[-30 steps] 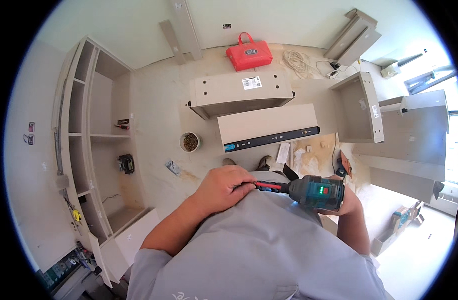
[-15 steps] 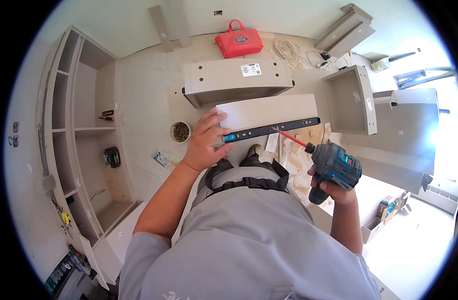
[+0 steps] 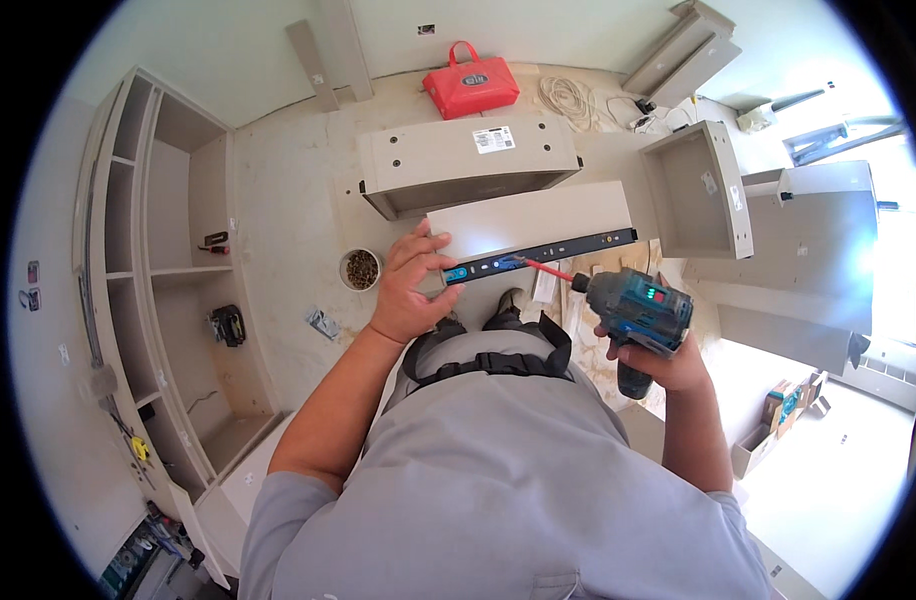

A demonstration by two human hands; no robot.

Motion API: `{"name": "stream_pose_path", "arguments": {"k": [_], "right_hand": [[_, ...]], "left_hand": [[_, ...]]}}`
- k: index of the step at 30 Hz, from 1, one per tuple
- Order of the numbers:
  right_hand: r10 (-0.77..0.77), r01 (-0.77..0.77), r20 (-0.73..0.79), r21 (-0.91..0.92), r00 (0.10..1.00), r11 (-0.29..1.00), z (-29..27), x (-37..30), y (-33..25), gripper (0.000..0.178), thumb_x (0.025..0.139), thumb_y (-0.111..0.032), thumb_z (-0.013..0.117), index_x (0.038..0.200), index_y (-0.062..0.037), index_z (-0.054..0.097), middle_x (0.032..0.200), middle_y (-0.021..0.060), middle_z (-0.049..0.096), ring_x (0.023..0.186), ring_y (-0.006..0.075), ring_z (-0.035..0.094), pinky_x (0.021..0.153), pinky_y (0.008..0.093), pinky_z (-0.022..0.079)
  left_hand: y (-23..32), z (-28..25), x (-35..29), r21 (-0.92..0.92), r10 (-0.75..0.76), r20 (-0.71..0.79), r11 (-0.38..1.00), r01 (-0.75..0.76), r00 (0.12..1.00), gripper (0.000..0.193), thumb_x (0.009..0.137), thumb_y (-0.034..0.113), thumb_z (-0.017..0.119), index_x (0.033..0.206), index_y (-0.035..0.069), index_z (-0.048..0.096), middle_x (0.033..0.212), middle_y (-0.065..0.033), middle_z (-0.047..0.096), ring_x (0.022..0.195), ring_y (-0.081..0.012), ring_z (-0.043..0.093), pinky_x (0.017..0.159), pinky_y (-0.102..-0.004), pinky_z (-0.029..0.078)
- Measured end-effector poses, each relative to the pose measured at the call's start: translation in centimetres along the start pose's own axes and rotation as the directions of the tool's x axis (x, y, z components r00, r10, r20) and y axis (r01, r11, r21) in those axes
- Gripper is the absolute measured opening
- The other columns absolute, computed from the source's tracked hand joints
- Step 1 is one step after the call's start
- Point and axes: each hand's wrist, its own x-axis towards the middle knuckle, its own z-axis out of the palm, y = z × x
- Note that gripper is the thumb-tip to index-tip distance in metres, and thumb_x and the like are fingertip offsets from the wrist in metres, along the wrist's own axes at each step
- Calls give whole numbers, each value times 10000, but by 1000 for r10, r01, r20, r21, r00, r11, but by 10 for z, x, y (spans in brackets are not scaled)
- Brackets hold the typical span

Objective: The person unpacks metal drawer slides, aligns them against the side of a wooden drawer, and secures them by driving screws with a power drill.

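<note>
My left hand (image 3: 410,285) grips the left end of a pale drawer (image 3: 528,215), thumb near the blue tab of the black drawer slide (image 3: 570,249). The slide runs along the drawer's near edge. In my right hand (image 3: 670,362) is a blue and black cordless driver (image 3: 640,308) with a lit work lamp. Its long red bit (image 3: 550,270) points left, the tip at the slide, left of its middle. Whether a screw sits on the tip is too small to tell.
Beyond the drawer stands a similar drawer box (image 3: 468,155), with another box (image 3: 693,195) at right. A tub of screws (image 3: 360,269) is on the floor near my left hand. A red bag (image 3: 473,85) lies at the back. A tall cabinet (image 3: 193,260) lines the left side.
My right hand has brought the driver leftward, and its bit tip has moved left along the slide. The work lamp is now lit. My left hand keeps its hold on the drawer.
</note>
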Motion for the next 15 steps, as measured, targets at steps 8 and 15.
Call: {"name": "stream_pose_path", "arguments": {"k": [8,15], "right_hand": [[-24,86,124,-528,992,845,17,26,-17,539,789,-35,856,1294,-4,668,1167,84,764,1038,161,697,945,353,566],[84,-11,109,-547,991,837,21,40,-16,525,752,-50,880,1245,-29,701,1217,80,736,1090,205,689,1001,381,538]], "left_hand": [[-3,5,-3,-7,15,-36,1000,-15,999,289,714,73,858,982,101,755,1318,-89,731,1407,-370,576,1164,-488,468],[-8,6,-6,-39,14,-39,999,-15,999,300,706,66,858,985,106,756,1330,-84,723,1413,-367,573,1152,-480,476]]}}
